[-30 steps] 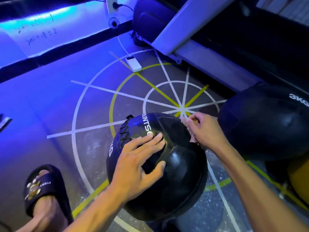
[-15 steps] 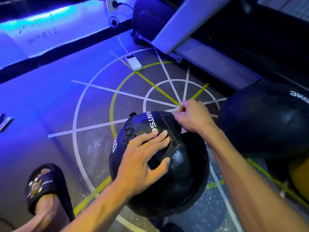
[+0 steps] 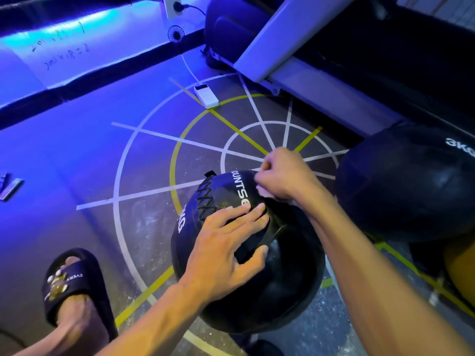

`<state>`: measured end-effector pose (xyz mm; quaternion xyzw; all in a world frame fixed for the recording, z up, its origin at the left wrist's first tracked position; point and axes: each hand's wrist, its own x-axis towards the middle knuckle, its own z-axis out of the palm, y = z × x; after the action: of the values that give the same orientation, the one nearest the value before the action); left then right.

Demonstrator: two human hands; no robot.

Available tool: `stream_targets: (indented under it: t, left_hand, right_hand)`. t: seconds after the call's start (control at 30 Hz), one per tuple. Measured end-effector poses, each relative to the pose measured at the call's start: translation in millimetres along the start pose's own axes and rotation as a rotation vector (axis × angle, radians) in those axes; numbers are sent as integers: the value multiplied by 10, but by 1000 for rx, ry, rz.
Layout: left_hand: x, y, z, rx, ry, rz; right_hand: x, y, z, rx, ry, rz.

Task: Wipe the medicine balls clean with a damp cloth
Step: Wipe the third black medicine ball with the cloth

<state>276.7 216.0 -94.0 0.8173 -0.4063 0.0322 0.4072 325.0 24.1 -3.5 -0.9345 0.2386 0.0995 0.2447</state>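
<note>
The ball (image 3: 246, 253) sits on the floor (image 3: 77, 163) at center. The left hand (image 3: 226, 253) lies flat on it, fingers spread. At 12 o'clock, the right hand (image 3: 280, 173) bunches the cloth (image 3: 264, 192). Hard strokes could roll the ball from under the palm.

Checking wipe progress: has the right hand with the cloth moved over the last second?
Yes. The right hand slid left across the ball, toward its white lettering.

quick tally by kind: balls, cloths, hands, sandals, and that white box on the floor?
Medicine balls: 2, the one being wiped and the 3KG ball
Cloth: 1, under the right hand
Hands: 2, with the left hand
Sandal: 1
White box: 1
Total: 7
</note>
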Motion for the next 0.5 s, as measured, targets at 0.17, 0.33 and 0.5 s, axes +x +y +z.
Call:
stream_targets:
  t: [0.17, 0.33, 0.5]
  left_hand:
    - [-3, -69, -72, -3, -10, -24]
    - [72, 4, 24, 22, -11, -10]
    - [87, -7, 16, 33, -15, -14]
  right_hand:
    - [11, 61, 44, 36, 16, 3]
    - [100, 220, -33, 66, 5, 40]
    - [169, 62, 85, 45, 37, -37]
